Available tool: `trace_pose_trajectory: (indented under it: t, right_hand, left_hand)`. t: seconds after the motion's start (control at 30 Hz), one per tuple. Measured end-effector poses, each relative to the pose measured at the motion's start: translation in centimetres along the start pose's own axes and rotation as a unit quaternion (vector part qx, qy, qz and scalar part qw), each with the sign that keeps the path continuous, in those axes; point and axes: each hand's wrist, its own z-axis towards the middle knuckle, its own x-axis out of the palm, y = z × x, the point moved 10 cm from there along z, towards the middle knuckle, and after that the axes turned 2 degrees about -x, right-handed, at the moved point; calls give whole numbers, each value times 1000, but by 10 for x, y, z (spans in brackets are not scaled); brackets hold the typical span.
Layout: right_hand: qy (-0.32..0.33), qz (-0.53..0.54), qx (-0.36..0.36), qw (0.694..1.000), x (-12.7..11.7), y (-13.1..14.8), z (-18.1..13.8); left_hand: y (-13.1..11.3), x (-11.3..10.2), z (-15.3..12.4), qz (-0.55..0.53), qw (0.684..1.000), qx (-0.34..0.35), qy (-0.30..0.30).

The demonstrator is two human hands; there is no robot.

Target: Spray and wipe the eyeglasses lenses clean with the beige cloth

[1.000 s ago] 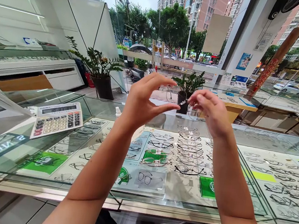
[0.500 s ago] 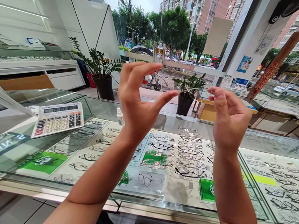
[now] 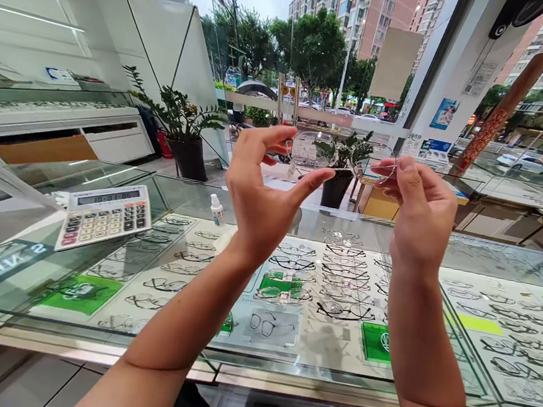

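Note:
I hold a pair of thin-rimmed glasses [image 3: 338, 158] with clear round lenses up in front of me, above the glass counter [image 3: 161, 198]. My left hand [image 3: 266, 186] pinches the left lens rim between thumb and fingers. My right hand [image 3: 420, 207] grips the right end of the frame, fingers curled. The lenses face me and the street shows through them.
Under the counter glass lie trays with several glasses frames [image 3: 336, 283]. A calculator [image 3: 105, 216] rests on the counter at left, a small white dropper bottle [image 3: 218, 210] near the middle. Potted plants [image 3: 181, 127] stand behind the counter.
My hands were close together, then spread apart; now the glasses are held open and level between them, lenses facing me.

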Motion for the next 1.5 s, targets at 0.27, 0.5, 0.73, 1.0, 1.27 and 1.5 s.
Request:
trace_pose_trajectory:
  t: [0.27, 0.5, 0.73, 1.0, 1.27, 1.5]
  right_hand:
    - [5, 2, 17, 1000, 0, -4, 2]
    - [41, -23, 58, 997, 3, -26, 5]
    - [22, -15, 28, 999, 4, -15, 4]
    - [22, -44, -26, 998, 3, 0, 2]
    - [33, -19, -43, 998, 8, 2, 1]
    - [46, -40, 7, 998, 11, -10, 3]
  left_hand:
    - [3, 3, -1, -13, 1000, -11, 14]
    - [-6, -5, -2, 2, 1000, -1, 0]
    - [3, -1, 2, -40, 999, -20, -5]
    - [28, 13, 3, -95, 993, -60, 41]
    - [34, 21, 2, -105, 992, -48, 52]
    - [23, 13, 1, -96, 992, -78, 28]
